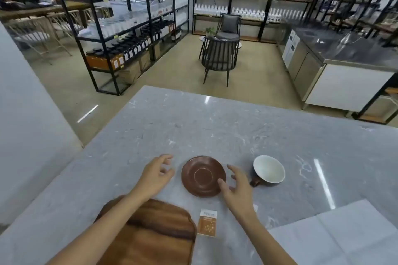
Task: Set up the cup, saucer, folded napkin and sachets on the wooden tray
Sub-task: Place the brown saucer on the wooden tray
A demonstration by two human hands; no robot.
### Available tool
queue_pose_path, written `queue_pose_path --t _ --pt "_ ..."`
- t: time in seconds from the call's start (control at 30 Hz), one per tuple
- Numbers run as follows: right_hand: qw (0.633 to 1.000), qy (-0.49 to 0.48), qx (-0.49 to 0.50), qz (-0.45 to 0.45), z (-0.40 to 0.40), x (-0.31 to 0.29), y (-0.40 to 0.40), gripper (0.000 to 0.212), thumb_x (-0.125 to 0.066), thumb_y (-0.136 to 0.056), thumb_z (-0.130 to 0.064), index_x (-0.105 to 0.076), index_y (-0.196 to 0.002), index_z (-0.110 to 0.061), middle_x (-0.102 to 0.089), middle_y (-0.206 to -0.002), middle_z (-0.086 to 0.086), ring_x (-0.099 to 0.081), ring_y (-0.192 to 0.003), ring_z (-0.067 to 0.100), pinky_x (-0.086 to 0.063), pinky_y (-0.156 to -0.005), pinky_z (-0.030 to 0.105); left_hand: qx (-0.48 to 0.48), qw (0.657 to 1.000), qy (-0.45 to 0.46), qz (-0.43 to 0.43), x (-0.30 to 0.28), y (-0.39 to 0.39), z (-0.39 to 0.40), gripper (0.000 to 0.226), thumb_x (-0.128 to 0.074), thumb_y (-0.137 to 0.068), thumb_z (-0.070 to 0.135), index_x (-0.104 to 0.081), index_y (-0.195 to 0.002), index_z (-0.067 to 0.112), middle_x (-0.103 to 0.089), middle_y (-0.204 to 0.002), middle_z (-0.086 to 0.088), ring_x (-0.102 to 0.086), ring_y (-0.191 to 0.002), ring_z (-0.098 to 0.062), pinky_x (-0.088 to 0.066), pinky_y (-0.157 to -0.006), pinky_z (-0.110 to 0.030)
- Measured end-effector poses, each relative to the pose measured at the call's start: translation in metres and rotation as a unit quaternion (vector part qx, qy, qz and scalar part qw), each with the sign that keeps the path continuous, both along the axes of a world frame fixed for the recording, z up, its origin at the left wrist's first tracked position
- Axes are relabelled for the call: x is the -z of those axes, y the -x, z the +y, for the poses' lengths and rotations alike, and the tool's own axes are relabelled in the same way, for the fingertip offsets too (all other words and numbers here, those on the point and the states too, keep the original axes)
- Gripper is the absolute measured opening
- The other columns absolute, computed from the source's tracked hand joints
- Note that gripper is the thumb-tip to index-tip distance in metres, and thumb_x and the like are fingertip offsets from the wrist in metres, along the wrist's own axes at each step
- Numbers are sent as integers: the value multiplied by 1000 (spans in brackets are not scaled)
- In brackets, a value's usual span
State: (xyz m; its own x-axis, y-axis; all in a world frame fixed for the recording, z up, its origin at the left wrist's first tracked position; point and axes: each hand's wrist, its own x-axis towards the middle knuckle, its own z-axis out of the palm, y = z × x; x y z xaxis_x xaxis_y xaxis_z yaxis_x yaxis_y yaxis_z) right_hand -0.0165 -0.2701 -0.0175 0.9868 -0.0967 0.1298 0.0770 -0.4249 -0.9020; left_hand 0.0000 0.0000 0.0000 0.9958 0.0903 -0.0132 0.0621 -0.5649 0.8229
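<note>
A brown saucer [202, 175] lies flat on the grey marble counter. My left hand [156, 175] hovers just left of it with fingers spread, holding nothing. My right hand [235, 187] is at the saucer's right edge, fingers apart, thumb touching or nearly touching the rim. A cup [269, 170], white inside and brown outside, lies tilted to the right of the saucer. The wooden tray [155, 234] sits at the near edge, partly under my left forearm. An orange and white sachet [207, 222] lies right of the tray. A white unfolded napkin [344, 234] is at the bottom right.
The marble counter [215, 127] stretches far ahead of the objects. Beyond it stand two dark chairs [219, 56], black shelving with bottles [129, 28] and a steel counter [344, 54] on the right. A grey wall lies to the left.
</note>
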Motion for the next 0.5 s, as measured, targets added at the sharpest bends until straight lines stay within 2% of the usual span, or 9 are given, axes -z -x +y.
queue_pose_path --t 0.07,0.1,0.17,0.23,0.3,0.37,0.43,0.5 --pt "999 24 6 23 -1 6 -8 52 -76 -89 -22 -55 -135 -34 -57 -134 -11 -61 -113 13 -57 -93 34 -1 999 4 39 8 -7 -8 47 -68 -95 23 -53 -139 25 -58 -123 2 -65 -88 -11 -56 -76 -24" --pt "999 33 5 37 -1 10 -11 54 -76 -88 -21 -55 -137 -29 -58 -136 -6 -62 -110 13 -55 -96 35 -1 998 0 55 14 -9 -11 50 -69 -94 24 -52 -141 24 -57 -123 2 -65 -87 -12 -56 -77 -27" --pt "998 40 -2 54 -1 17 -16 57 -77 -87 -17 -55 -140 -22 -58 -134 -5 -63 -113 16 -53 -101 37 3 997 -7 79 24 -13 -19 57 -72 -92 30 -48 -144 25 -56 -124 3 -65 -87 -11 -56 -79 -28" --pt "997 45 -6 61 -2 22 -19 59 -77 -85 -14 -55 -140 -18 -57 -130 -9 -62 -119 18 -52 -104 40 20 996 -18 88 30 -17 -23 64 -76 -89 33 -46 -145 27 -56 -126 5 -64 -91 -6 -55 -82 -23" --pt "996 46 -12 75 -3 26 -21 59 -76 -85 -12 -56 -140 -18 -61 -129 -6 -65 -113 14 -55 -99 39 42 994 -34 90 35 -20 -26 67 -79 -87 30 -47 -146 26 -58 -126 5 -64 -90 -3 -49 -77 -11" --pt "996 32 -15 86 -4 29 -22 55 -74 -85 -10 -59 -136 -23 -66 -122 -6 -69 -100 7 -60 -90 33 46 994 -36 88 40 -24 -28 67 -81 -85 25 -50 -144 24 -61 -122 3 -66 -85 -5 -47 -72 -7" --pt "995 30 -16 93 -3 30 -24 52 -72 -85 -9 -61 -134 -24 -68 -117 -9 -71 -91 4 -61 -83 24 51 995 -19 86 44 -27 -30 64 -81 -84 21 -52 -141 25 -64 -119 1 -69 -84 -10 -52 -76 -12" --pt "995 30 -18 97 -2 31 -25 52 -71 -85 -9 -62 -134 -25 -70 -117 -8 -73 -89 4 -61 -83 24 49 994 7 97 47 -27 -30 63 -80 -85 18 -53 -142 28 -64 -119 -3 -71 -86 -15 -59 -85 -28"
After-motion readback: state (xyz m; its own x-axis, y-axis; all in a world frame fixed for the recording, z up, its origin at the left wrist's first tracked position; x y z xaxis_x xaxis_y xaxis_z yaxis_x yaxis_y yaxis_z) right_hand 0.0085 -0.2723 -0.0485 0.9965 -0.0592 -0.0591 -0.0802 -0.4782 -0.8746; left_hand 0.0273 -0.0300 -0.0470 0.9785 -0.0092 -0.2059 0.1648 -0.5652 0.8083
